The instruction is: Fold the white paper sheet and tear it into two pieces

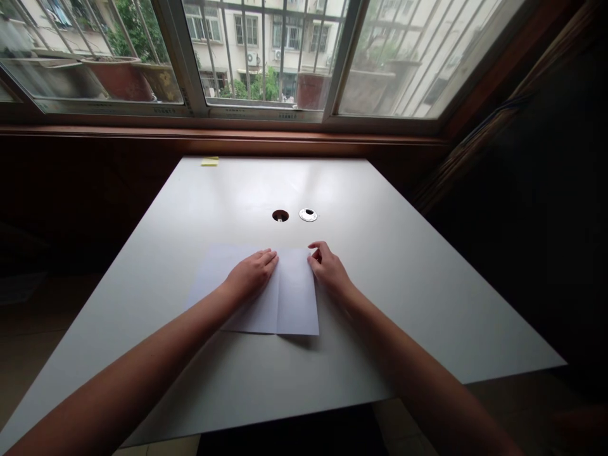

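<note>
A white sheet of paper (297, 297) with a vertical crease lies on the white table in front of me. Its right part is slightly raised, casting a shadow under the lower right corner. My left hand (254, 272) rests flat on the sheet just left of the crease, fingers stretched out and pointing away from me. At the upper right edge of the paper, my right hand (327, 266) has the sheet's edge between thumb and curled fingers, with the index fingertip lifted away. The left forearm covers the paper's lower left part.
The white table (427, 304) has a round cable hole (280, 216), its silver ring cover (308, 215) lying beside it. Yellow sticky notes (209, 161) sit at the far left edge. Beyond the table are a wooden sill (237, 144) and barred windows with flower pots outside.
</note>
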Demonstrator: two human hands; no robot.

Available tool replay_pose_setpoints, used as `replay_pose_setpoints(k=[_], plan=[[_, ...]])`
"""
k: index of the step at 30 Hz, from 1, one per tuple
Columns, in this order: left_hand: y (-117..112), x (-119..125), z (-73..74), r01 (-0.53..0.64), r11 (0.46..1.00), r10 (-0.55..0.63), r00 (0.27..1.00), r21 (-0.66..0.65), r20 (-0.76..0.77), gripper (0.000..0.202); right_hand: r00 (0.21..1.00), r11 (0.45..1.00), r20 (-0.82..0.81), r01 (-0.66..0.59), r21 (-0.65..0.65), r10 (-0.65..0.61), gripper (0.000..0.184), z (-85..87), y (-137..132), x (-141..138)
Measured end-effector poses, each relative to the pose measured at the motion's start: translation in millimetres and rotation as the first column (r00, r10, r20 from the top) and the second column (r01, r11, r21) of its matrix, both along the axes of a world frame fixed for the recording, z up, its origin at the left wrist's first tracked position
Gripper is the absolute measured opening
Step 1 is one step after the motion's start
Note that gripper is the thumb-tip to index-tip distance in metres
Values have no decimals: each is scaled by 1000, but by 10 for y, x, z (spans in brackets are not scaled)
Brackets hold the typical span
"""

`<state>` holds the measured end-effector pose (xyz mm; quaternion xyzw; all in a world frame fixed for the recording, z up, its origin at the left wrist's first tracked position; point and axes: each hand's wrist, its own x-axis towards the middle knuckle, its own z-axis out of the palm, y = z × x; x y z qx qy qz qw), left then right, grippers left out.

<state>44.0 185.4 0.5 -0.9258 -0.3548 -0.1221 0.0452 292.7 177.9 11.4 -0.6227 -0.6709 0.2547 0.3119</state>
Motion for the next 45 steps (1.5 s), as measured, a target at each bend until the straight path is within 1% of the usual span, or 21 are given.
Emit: replay_pose_setpoints(k=[4,6,8,12,17,31,34,38,42,45], plan=[[-138,100,-62,-127,991,129,988,-35,85,43,998,1000,58,19,-24,-17,27,53,-26,-33],[-196,144,-88,-169,984,175,976,-53,126,45,995,999,92,36,-22,-34,28,75,-6,-55],[-235,165,-90,-188,980,197,970,-70,144,46,992,999,118,51,-4,-50,28,80,14,-83],[-268,160,-48,-214,973,223,966,-83,132,47,983,997,168,68,38,-74,28,42,4,-145],[-274,164,-30,-218,973,226,966,-70,126,46,972,993,213,84,82,-99,29,-12,-58,-186],[-249,144,-74,-215,974,223,967,-78,126,47,982,994,170,65,86,-79,35,-47,-148,-142],[-240,140,-96,-205,976,213,967,-74,141,47,986,996,152,66,55,-74,38,-51,-137,-117],[-259,110,-84,-189,980,198,961,-64,193,42,996,999,74,52,-10,-51,41,-15,-127,-100],[-315,77,-41,-151,987,161,958,-62,239,38,998,999,45,46,-16,-46,42,38,-175,-108],[-348,85,-22,-155,987,163,957,-51,240,37,998,999,46,42,-18,-41,39,46,-233,-117]])
